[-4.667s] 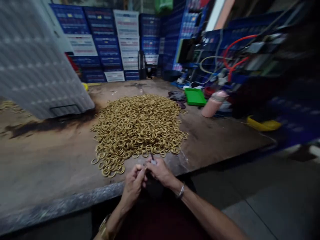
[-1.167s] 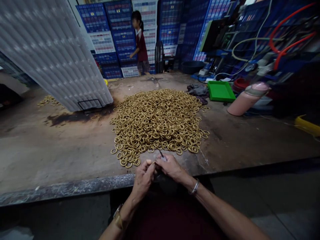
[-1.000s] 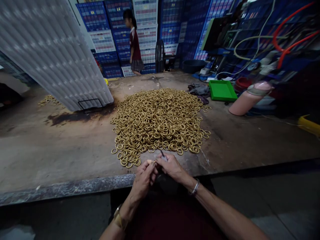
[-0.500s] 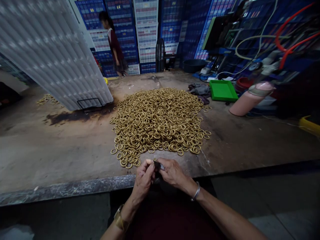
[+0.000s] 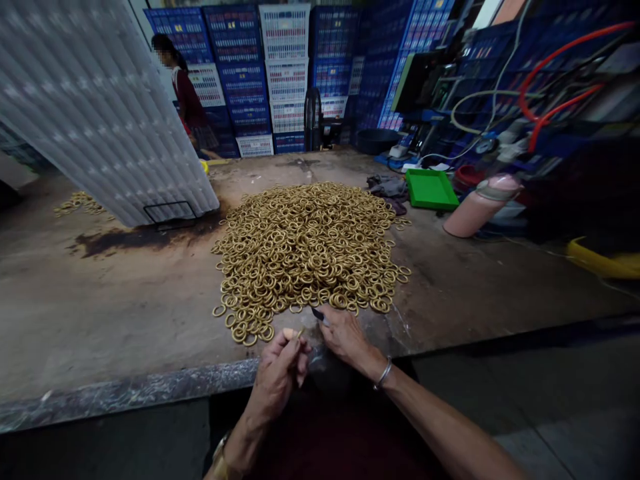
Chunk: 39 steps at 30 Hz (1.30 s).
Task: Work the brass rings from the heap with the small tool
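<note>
A broad heap of brass-coloured rings lies on the worktable in front of me. My left hand is closed near the table's front edge, pinching a single brass ring between thumb and fingers; most of that ring is covered. My right hand grips a small tool with a dark flat tip and a grey handle, perhaps a knife. Its tip points up and left at the heap's near edge. The fingers hide most of the handle.
At left, a tall stack of whitish ribbed sheets leans by a black wire stand. A green tray and a pink bottle stand at right. A person is at the back, before stacked crates.
My hands have come apart: the right moved up toward the heap with the tool, the left drew down and left with the ring. The person in back moved left.
</note>
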Each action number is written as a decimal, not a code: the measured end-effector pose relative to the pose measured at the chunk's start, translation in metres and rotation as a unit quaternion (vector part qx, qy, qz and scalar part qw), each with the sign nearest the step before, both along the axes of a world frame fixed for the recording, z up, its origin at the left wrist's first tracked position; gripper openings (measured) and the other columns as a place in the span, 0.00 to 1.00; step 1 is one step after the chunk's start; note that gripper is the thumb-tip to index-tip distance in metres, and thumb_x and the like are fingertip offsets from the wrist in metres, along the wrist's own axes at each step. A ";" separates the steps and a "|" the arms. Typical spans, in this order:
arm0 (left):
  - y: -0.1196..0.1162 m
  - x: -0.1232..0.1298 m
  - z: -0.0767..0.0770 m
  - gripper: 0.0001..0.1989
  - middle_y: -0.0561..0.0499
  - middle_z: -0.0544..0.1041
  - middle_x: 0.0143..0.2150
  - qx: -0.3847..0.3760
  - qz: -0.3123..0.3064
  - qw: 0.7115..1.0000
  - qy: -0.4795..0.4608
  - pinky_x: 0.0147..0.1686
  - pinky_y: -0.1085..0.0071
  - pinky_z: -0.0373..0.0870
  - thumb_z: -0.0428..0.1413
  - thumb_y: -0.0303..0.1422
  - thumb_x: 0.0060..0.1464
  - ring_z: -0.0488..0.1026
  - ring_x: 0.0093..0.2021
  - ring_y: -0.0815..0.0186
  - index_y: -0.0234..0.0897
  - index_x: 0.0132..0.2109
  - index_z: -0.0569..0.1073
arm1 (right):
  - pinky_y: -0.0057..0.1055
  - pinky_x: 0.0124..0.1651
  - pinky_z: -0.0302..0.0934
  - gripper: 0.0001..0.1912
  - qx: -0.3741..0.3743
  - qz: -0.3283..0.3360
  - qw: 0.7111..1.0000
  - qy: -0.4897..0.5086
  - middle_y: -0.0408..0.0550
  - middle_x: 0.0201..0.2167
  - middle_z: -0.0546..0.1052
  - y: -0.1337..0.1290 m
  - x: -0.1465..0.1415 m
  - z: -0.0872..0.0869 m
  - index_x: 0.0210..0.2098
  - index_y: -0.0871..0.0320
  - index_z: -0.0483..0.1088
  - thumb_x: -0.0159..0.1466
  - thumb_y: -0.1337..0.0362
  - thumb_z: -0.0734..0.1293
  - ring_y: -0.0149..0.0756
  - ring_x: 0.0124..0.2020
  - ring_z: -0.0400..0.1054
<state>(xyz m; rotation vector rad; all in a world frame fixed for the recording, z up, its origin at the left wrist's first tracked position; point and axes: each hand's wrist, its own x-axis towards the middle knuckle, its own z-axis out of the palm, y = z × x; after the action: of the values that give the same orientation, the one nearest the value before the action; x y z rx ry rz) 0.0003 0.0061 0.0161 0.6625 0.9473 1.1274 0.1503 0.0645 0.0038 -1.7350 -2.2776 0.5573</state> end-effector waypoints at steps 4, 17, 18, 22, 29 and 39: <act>0.004 -0.002 -0.004 0.14 0.47 0.73 0.34 -0.052 0.037 0.995 -0.071 0.16 0.79 0.56 0.58 0.40 0.46 0.62 0.22 0.76 0.33 0.28 0.66 | 0.27 0.34 0.50 0.11 0.057 -0.060 0.997 -0.010 0.50 0.33 0.75 0.012 0.002 0.004 0.41 0.57 0.64 0.60 0.67 0.57 0.36 0.35 0.68; 0.008 -0.008 -0.005 0.13 0.51 0.70 0.28 -0.143 0.044 0.972 -0.181 0.20 0.78 0.60 0.61 0.37 0.42 0.67 0.25 0.72 0.32 0.24 0.67 | 0.28 0.28 0.47 0.10 0.086 -0.086 0.989 -0.088 0.49 0.29 0.76 0.035 0.003 0.002 0.40 0.56 0.63 0.61 0.60 0.58 0.39 0.30 0.70; 0.009 -0.007 -0.005 0.14 0.51 0.70 0.28 -0.145 0.048 0.974 -0.169 0.20 0.78 0.60 0.61 0.37 0.41 0.67 0.25 0.72 0.32 0.24 0.66 | 0.28 0.29 0.47 0.09 0.089 -0.085 0.989 -0.081 0.48 0.29 0.76 0.035 0.004 0.001 0.40 0.56 0.64 0.61 0.62 0.59 0.38 0.30 0.70; 0.013 0.000 -0.006 0.14 0.55 0.68 0.25 -0.104 0.043 0.990 -0.084 0.17 0.80 0.57 0.61 0.39 0.41 0.65 0.22 0.73 0.34 0.30 0.66 | 0.26 0.30 0.48 0.09 0.091 -0.040 0.995 -0.015 0.46 0.30 0.75 0.028 0.004 -0.001 0.39 0.55 0.65 0.59 0.66 0.59 0.34 0.31 0.69; 0.021 0.003 -0.008 0.18 0.58 0.65 0.21 0.019 0.043 0.986 0.159 0.14 0.81 0.54 0.53 0.44 0.48 0.60 0.17 0.76 0.36 0.40 0.67 | 0.25 0.31 0.52 0.08 0.020 0.074 0.980 0.183 0.43 0.25 0.71 0.005 -0.011 0.009 0.37 0.57 0.67 0.59 0.65 0.58 0.30 0.26 0.62; 0.016 0.001 -0.006 0.15 0.59 0.63 0.19 0.010 0.016 0.982 0.190 0.15 0.80 0.52 0.54 0.44 0.47 0.57 0.16 0.77 0.35 0.31 0.67 | 0.23 0.26 0.50 0.08 -0.145 -0.019 0.919 0.366 0.38 0.19 0.61 0.005 -0.021 0.009 0.24 0.58 0.63 0.56 0.60 0.60 0.26 0.22 0.53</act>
<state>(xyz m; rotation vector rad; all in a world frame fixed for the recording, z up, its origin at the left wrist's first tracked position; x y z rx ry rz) 0.0011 0.0219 0.0104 0.9015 1.2744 1.0577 0.1295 0.0696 0.0126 -1.3362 -1.6772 1.3272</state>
